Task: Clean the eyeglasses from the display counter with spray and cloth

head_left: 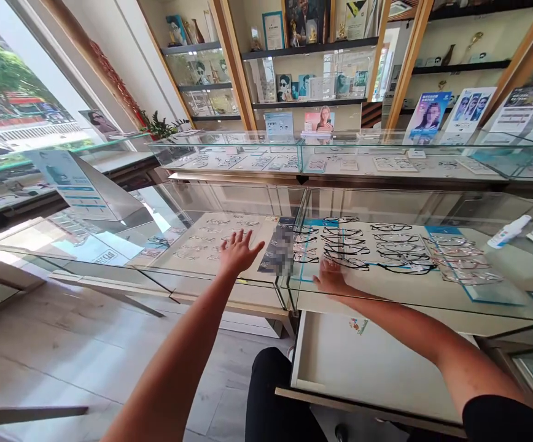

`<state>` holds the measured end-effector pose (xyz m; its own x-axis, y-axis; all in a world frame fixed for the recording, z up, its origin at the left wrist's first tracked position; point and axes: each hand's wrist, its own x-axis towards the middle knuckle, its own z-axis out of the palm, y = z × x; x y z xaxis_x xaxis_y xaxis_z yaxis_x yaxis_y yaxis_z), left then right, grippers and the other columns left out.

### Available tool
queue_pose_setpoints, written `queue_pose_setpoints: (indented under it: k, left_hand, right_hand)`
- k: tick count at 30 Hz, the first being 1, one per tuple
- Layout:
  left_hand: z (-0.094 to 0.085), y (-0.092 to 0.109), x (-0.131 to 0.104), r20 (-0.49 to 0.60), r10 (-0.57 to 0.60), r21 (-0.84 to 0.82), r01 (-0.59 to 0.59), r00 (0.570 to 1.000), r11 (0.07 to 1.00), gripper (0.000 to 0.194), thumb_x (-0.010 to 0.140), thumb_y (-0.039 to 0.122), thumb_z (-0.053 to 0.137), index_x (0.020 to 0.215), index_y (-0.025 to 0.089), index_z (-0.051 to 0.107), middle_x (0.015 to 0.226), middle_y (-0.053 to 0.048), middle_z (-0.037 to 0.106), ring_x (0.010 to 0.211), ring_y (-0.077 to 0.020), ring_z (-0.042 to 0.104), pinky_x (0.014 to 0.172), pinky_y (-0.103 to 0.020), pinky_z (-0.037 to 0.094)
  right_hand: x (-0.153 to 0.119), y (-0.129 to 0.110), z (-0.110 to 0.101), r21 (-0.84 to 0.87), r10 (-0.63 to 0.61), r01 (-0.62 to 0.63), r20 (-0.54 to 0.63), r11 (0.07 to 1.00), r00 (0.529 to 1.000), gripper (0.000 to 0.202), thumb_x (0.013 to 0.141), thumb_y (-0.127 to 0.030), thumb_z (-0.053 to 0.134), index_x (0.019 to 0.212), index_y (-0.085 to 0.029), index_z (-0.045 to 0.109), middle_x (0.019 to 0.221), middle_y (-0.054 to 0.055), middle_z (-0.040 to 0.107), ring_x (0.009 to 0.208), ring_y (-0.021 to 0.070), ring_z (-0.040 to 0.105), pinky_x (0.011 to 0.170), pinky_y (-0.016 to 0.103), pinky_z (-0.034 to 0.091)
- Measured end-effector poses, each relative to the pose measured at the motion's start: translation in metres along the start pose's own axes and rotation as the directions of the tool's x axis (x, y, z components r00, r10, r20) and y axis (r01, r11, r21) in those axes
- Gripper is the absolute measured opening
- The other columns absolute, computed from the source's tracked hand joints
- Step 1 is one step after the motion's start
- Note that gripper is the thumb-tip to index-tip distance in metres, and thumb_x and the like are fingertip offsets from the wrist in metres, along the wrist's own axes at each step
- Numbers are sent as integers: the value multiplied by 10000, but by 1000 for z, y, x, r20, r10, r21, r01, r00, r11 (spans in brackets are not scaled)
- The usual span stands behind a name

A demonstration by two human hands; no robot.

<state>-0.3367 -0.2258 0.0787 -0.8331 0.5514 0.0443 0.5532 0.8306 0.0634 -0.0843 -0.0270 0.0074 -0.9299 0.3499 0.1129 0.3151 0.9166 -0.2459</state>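
Note:
My left hand (pixel 241 250) is over the glass top of the display case (pixel 229 294), fingers spread, holding nothing. Beneath it, rows of thin-framed glasses (pixel 202 238) lie on a pale tray. My right hand (pixel 331 277) reaches into the right section of the case, at the near end of a column of dark-framed glasses (pixel 346 240). Its fingers are partly blurred, and whether they touch or grip a frame is unclear. More dark glasses (pixel 398 245) lie in a column to its right, then reddish and clear ones (pixel 468 261).
An open drawer (pixel 377 362) sticks out below the case, over my legs. A white bottle (pixel 509 231) lies at the right. A folded sign (pixel 86 184) stands at the left. Behind is another glass case (pixel 229 147), with shelves (pixel 307 49) beyond.

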Motion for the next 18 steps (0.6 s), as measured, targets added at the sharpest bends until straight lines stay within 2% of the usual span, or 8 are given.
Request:
queue_pose_setpoints:
  k: [3,6,8,10,12,15,18]
  left_hand:
    - [0,-1,4,0,1,-17,-1,1000,1000,938,1066,805,272,1817,248,343,1918,-96,226,1793,-348,188,1419,-634,203]
    - [1,-2,8,-5,7,-20,-7,1000,1000,954,1056,812,264,1817,242,343,1919,-100,227,1789,-353,198,1419,-638,196]
    - [0,-2,10,-10,9,-22,-10,1000,1000,963,1051,818,255,1817,241,344,1920,-103,223,1788,-360,197,1418,-641,193]
    - [0,-1,11,-9,13,-24,-14,1000,1000,972,1047,822,247,1817,238,343,1920,-106,217,1789,-366,189,1415,-648,195]
    - [0,-1,11,-6,17,-24,-17,1000,1000,978,1043,825,241,1816,235,347,1919,-115,218,1790,-369,186,1411,-655,199]
    - [0,0,10,-13,21,-31,-21,1000,999,982,1041,827,239,1812,231,355,1915,-123,227,1786,-375,201,1411,-655,198]
    - [2,1,9,-28,26,-46,-28,999,999,980,1043,824,245,1811,227,361,1913,-122,229,1785,-372,205,1414,-645,194]
  right_hand:
    - [-39,-11,-2,24,45,-51,215,998,976,534,1053,-352,698,1487,-42,675,1652,293,584,1578,430,502,1312,574,402]
    - [-81,-26,-26,101,-22,-20,394,995,919,555,1010,-481,713,1442,-134,737,1631,205,643,1534,382,553,1277,490,438]
    - [-105,-36,-55,189,-101,8,490,982,866,593,993,-561,701,1447,-184,751,1640,157,649,1546,347,549,1282,463,444]
    - [-122,-43,-91,345,-211,-1,577,939,789,689,1004,-579,667,1549,-159,691,1719,181,572,1608,378,479,1339,528,386]
    - [-130,-47,-129,474,-302,-7,572,880,763,714,1004,-586,676,1574,-155,677,1736,183,557,1640,386,440,1370,563,345]
    - [-118,-46,-179,576,-351,69,394,815,849,703,1043,-652,637,1575,-195,682,1736,163,563,1655,363,429,1391,568,318]
    - [-74,-43,-208,489,-269,139,206,861,941,661,1051,-668,623,1497,-194,734,1708,157,587,1638,375,448,1381,547,324]
